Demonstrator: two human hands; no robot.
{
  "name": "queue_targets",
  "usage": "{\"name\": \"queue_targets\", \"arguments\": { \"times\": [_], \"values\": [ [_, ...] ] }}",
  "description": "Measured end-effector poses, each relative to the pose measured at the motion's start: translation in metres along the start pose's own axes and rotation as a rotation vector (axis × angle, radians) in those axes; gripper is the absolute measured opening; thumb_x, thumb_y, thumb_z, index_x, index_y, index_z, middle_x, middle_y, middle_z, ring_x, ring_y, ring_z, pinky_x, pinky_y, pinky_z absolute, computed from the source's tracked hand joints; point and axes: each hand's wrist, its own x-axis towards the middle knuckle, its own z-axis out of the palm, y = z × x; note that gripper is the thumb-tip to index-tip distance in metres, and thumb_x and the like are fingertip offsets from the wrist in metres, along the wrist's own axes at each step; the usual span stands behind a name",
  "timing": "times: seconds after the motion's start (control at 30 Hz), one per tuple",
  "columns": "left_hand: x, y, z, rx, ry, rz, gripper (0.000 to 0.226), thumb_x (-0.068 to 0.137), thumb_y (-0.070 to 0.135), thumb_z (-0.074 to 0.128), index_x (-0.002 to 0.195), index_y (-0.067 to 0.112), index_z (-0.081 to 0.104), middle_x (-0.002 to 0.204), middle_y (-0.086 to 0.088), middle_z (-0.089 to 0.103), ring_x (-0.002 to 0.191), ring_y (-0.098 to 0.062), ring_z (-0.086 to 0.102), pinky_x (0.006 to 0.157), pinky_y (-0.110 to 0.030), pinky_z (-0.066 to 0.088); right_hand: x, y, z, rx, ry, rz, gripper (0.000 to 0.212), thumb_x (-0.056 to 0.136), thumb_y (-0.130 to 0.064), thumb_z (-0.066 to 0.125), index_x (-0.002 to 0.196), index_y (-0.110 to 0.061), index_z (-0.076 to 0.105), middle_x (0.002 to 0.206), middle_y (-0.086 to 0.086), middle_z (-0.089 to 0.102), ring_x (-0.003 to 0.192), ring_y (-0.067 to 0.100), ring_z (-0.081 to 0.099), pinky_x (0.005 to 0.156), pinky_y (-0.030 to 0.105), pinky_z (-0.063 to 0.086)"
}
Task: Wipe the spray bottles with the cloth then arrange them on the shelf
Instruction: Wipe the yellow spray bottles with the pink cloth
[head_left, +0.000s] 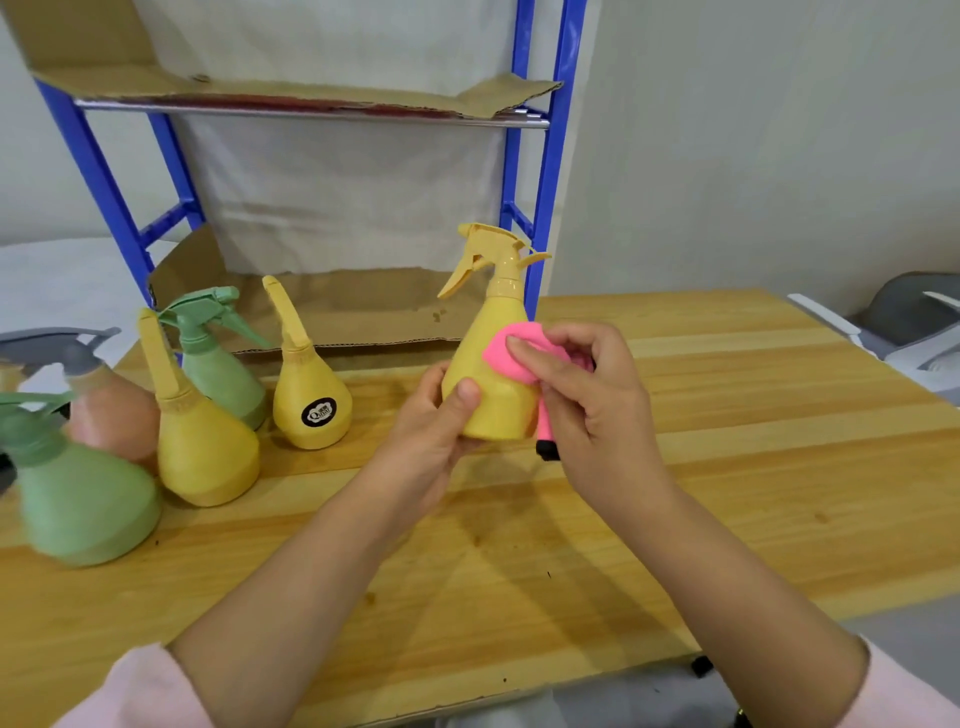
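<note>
Left grip (431, 421), a bare hand, is closed round the lower body of a yellow spray bottle (493, 358): the thumb lies across the front of the base and the fingers curl behind it. Right grip (587, 405) is clenched on a pink cloth (511, 353), with the fingertips pressing a fold of it against the right shoulder of the bottle. The rest of the cloth hangs down behind the palm and ends in a dark tip just below the bottle's base.

The held bottle stands upright, lifted off the wooden surface (727, 415). Its body is pear-shaped and matt. Its trigger head is the same yellow, and the lever points to the left. It sits in front of the right post of the blue shelf (549, 197), whose two visible tiers are lined with brown cardboard (363, 306).

Five more bottles stand on the surface at the left, well apart from the hands:
- a small yellow bottle with a dark label (311, 405) and a long tapering spout
- a pale green trigger bottle (218, 364) behind it
- a larger yellow spouted bottle (205, 452) in front
- a pinkish bottle with a grey head (111, 415)
- a blurred green bottle (78, 499) nearest the camera

Pale pink sleeves show at both wrists.
</note>
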Motion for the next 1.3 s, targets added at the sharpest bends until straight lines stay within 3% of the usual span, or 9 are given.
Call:
{"name": "queue_targets", "arguments": {
  "times": [0.17,0.4,0.47,0.57,0.7,0.9,1.03,1.13,1.3],
  "values": [
    [-0.001,0.007,-0.003,-0.019,0.004,0.029,0.109,0.051,0.073,0.072,0.132,0.007,0.042,0.125,-0.021,0.059,0.111,-0.035,0.061,0.087,-0.044,0.055,-0.024,-0.009,0.012,-0.069,-0.02,-0.139,0.034,0.092,-0.007,0.053,0.12,-0.022,0.065,0.117,-0.001,0.045,0.107,0.024,0.048,0.089,0.031,0.046],
    [0.001,0.01,-0.003,0.045,-0.006,0.043,0.107,0.045,0.072,0.076,0.135,0.025,0.041,0.123,-0.007,0.062,0.106,-0.021,0.064,0.088,-0.041,0.052,-0.004,-0.013,0.009,-0.101,0.019,-0.121,0.029,0.094,-0.018,0.05,0.117,-0.018,0.067,0.114,0.001,0.048,0.106,0.02,0.046,0.091,0.02,0.041],
    [-0.005,0.005,-0.002,0.075,-0.024,0.048,0.097,0.045,0.069,0.079,0.127,0.031,0.045,0.115,0.001,0.063,0.099,-0.017,0.062,0.083,-0.038,0.052,0.009,-0.014,0.007,-0.085,0.036,-0.034,0.033,0.094,-0.024,0.046,0.117,-0.017,0.068,0.114,0.005,0.051,0.107,0.02,0.046,0.092,0.015,0.037],
    [-0.013,-0.004,0.002,0.049,-0.079,0.009,0.088,0.049,0.065,0.08,0.123,0.034,0.044,0.11,0.009,0.064,0.1,-0.013,0.061,0.082,-0.033,0.054,0.025,-0.01,0.006,-0.109,0.062,0.033,0.034,0.093,-0.015,0.046,0.121,-0.018,0.066,0.116,0.008,0.052,0.109,0.027,0.049,0.095,0.025,0.042],
    [-0.015,0.003,0.003,-0.17,-0.112,-0.073,0.038,0.093,0.024,0.047,0.13,0.02,0.041,0.124,-0.006,0.055,0.101,-0.016,0.058,0.082,-0.03,0.054,0.031,-0.01,0.007,-0.073,0.047,0.088,0.038,0.089,-0.008,0.048,0.121,-0.017,0.066,0.116,0.003,0.049,0.111,0.028,0.049,0.096,0.028,0.044],
    [-0.009,0.016,-0.005,-0.277,-0.098,-0.071,0.053,0.078,0.018,0.046,0.13,0.01,0.047,0.118,-0.011,0.059,0.104,-0.022,0.057,0.088,-0.038,0.05,0.015,-0.015,0.008,-0.119,-0.023,0.051,0.038,0.093,-0.018,0.043,0.125,-0.02,0.064,0.118,0.005,0.049,0.113,0.019,0.042,0.096,0.014,0.036],
    [-0.004,0.025,-0.006,-0.34,-0.037,-0.077,0.034,0.08,0.016,0.056,0.112,0.004,0.055,0.109,-0.015,0.063,0.102,-0.026,0.059,0.089,-0.04,0.052,-0.009,-0.019,0.015,-0.136,-0.005,-0.056,0.031,0.099,-0.022,0.047,0.124,-0.021,0.065,0.117,0.007,0.049,0.109,0.021,0.044,0.093,0.017,0.039],
    [-0.004,0.028,-0.004,-0.346,-0.008,-0.083,0.038,0.08,0.019,0.057,0.114,0.001,0.055,0.103,-0.016,0.063,0.097,-0.026,0.06,0.085,-0.035,0.054,-0.02,-0.02,0.022,-0.098,0.008,-0.058,0.037,0.092,-0.014,0.062,0.126,-0.03,0.059,0.117,0.0,0.043,0.107,0.023,0.046,0.089,0.024,0.044],
    [-0.002,0.027,-0.005,-0.373,-0.015,-0.063,0.04,0.081,0.013,0.06,0.118,-0.002,0.053,0.109,-0.016,0.061,0.103,-0.026,0.058,0.087,-0.033,0.053,-0.012,-0.016,0.016,-0.147,0.028,-0.146,0.034,0.09,-0.003,0.059,0.118,-0.019,0.068,0.114,0.003,0.047,0.105,0.023,0.045,0.088,0.022,0.042]
  ]
}}
